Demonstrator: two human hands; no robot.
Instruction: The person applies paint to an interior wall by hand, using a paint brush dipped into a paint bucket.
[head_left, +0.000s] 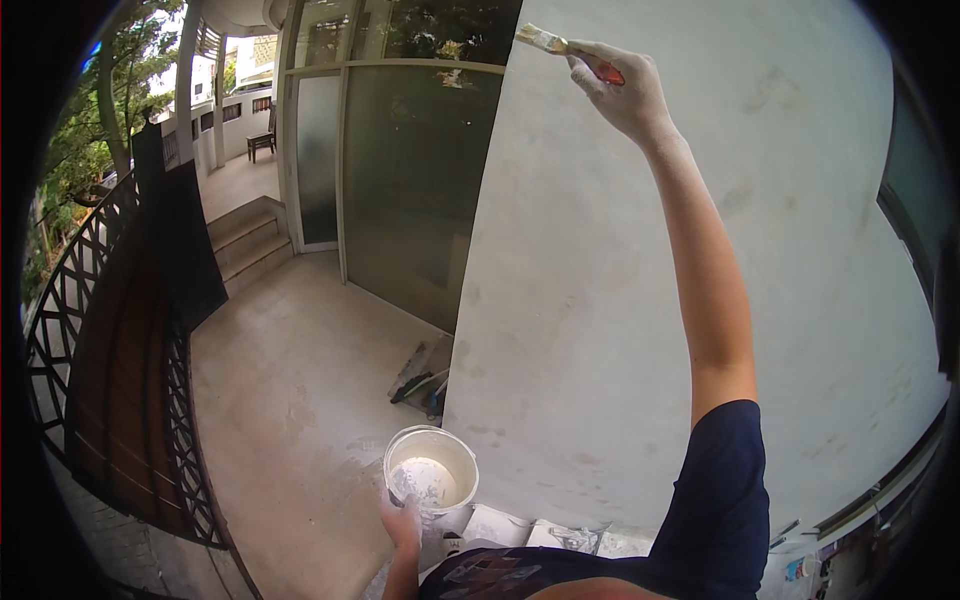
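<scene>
High up near the wall's left edge, my right hand (625, 88) is closed round the red handle of a paintbrush (541, 39). Its bristles point left, close to the corner; whether they touch the wall cannot be told. The pale grey wall (600, 290) bears faint darker patches. Low in the view, my left hand (402, 520) grips the near left rim of a white bucket (462, 462). White paint-like material lies in the bottom, with streaks up the inside. White residue covers both hands.
Left of the wall stand glass panels (415, 190) and steps (248, 238). A dark metal railing (75, 290) curves along the left. Dark tools (425, 388) lie on the floor at the wall's foot. White containers (497, 524) sit below me; a chair (263, 142) stands far off.
</scene>
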